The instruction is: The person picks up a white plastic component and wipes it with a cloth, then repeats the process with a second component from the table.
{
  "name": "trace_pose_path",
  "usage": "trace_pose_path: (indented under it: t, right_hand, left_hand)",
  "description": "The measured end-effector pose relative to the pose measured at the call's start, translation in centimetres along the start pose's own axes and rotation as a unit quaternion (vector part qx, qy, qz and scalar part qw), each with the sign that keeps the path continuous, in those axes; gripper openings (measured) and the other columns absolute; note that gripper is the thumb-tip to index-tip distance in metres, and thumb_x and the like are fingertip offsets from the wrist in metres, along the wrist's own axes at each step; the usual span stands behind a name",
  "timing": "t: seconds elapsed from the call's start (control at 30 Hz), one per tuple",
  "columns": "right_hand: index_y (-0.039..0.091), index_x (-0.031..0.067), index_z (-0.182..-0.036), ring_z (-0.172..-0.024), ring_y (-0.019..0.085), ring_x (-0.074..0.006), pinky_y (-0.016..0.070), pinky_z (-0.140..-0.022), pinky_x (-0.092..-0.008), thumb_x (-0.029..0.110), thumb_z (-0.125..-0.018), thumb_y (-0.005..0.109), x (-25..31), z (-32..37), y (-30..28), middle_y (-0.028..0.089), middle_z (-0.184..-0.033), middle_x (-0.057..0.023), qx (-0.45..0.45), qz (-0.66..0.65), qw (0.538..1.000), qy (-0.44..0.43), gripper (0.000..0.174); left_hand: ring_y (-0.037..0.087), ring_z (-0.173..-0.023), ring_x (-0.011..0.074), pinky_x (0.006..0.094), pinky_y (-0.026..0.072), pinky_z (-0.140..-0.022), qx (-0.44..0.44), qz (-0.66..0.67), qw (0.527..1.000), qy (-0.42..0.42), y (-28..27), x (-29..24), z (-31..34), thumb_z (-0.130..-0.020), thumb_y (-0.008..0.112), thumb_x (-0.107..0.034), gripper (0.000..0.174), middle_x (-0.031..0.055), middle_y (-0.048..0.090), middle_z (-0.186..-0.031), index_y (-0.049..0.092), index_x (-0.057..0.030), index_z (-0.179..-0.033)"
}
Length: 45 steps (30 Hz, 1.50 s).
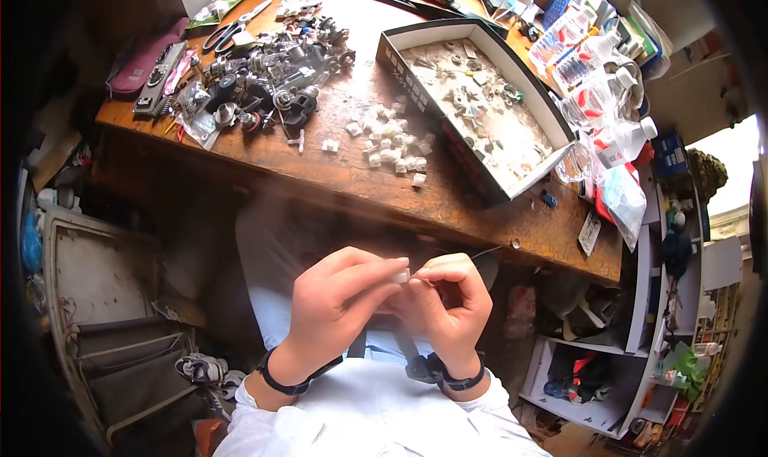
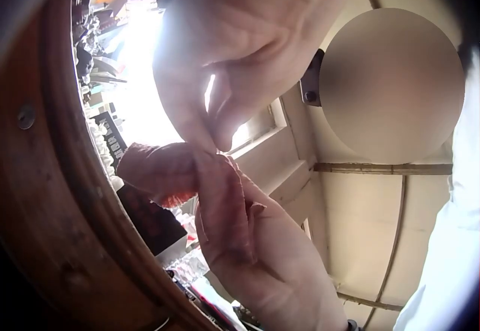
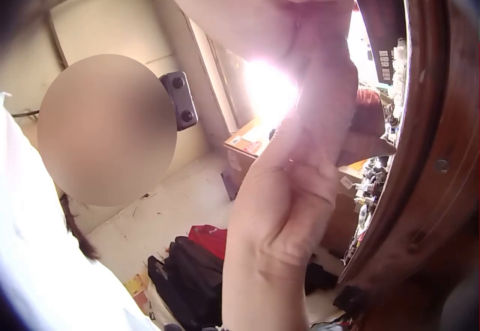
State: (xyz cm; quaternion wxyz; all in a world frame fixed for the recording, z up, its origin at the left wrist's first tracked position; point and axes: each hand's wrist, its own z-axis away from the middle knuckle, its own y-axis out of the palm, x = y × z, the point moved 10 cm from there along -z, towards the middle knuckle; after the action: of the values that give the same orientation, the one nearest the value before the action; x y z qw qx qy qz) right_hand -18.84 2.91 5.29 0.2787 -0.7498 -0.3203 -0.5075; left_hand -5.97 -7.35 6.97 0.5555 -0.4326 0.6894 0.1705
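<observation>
In the head view both hands meet in front of the table edge, above the person's lap. Between its thumb and fingertips, the left hand point(image 1: 340, 301) pinches a small white plastic piece point(image 1: 402, 276). Thumb and forefinger of the right hand point(image 1: 454, 301) pinch together right at that piece's end; I cannot tell what small thin thing is between them. A loose heap of similar white plastic pieces point(image 1: 388, 141) lies on the table beyond. In both wrist views the left hand point(image 3: 289, 188) and right hand point(image 2: 247, 233) meet fingertip to fingertip, and the white piece is hidden.
A black-sided shallow box point(image 1: 480, 157) with small parts stands tilted on the wooden table point(image 1: 336, 165). Left of it are a pile of dark and clear mechanical parts point(image 1: 276, 73) and scissors point(image 1: 232, 31). Plastic bottles point(image 1: 612, 97) line the right side. A thin dark wire point(image 1: 486, 252) shows behind the right hand.
</observation>
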Motion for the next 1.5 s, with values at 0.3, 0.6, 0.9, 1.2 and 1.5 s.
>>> trace_pose_path:
  t: [0.3,0.6,0.9,1.2,1.5]
  right_hand:
    - [0.062,-0.0027,-0.094,-0.077,0.061,-0.0106,0.0501,-0.067,-0.0222,-0.006,-0.087,0.070,-0.1,0.4,0.0,0.061,-0.092,-0.0088,-0.001,-0.034,0.999,0.021,0.011]
    - [0.059,-0.0035,-0.096,-0.076,0.061,-0.0098,0.0505,-0.067,-0.0216,-0.005,-0.090,0.067,-0.7,0.6,0.3,0.060,-0.094,-0.0086,0.017,-0.064,0.997,0.049,0.009]
    - [0.061,-0.0033,-0.095,-0.076,0.062,-0.0098,0.0507,-0.068,-0.0216,-0.005,-0.089,0.069,-0.6,0.8,0.4,0.061,-0.093,-0.0073,0.021,-0.042,0.996,0.074,0.009]
    - [0.062,-0.0029,-0.092,-0.075,0.061,-0.0094,0.0498,-0.066,-0.0215,-0.004,-0.088,0.071,0.0,0.9,0.5,0.061,-0.091,-0.0070,0.037,0.036,0.998,0.039,0.010]
    - [0.060,-0.0010,-0.093,-0.079,0.058,-0.0117,0.0480,-0.069,-0.0220,0.000,-0.088,0.073,0.7,1.1,0.1,0.060,-0.093,-0.0083,-0.039,0.018,0.999,-0.026,0.014]
  left_hand:
    - [0.065,-0.072,0.0236,0.0323,0.0526,-0.061,0.028,-0.026,0.998,0.053,0.7,-0.9,0.3,-0.080,0.073,-0.002,0.024,0.0090,0.066,-0.085,0.073,-0.0033,-0.105]
    - [0.069,-0.074,0.0214,0.0287,0.0548,-0.066,0.094,0.017,0.995,0.041,1.4,0.1,-0.1,-0.074,0.077,0.002,0.024,0.0097,0.069,-0.085,0.074,-0.0017,-0.098]
    - [0.068,-0.073,0.0202,0.0280,0.0543,-0.064,0.058,0.065,0.996,-0.002,0.8,1.4,0.3,-0.077,0.076,0.002,0.018,0.0091,0.069,-0.084,0.073,-0.0017,-0.094]
    - [0.067,-0.074,0.0240,0.0313,0.0538,-0.065,0.124,0.029,0.990,0.058,1.3,0.3,0.0,-0.076,0.075,0.001,0.021,0.0104,0.067,-0.086,0.072,-0.0015,-0.097]
    - [0.068,-0.097,0.0170,0.0303,0.0584,-0.083,0.038,0.457,0.855,-0.243,4.7,5.6,2.8,-0.089,0.067,0.005,0.024,0.0124,0.069,-0.105,0.065,0.0027,-0.112]
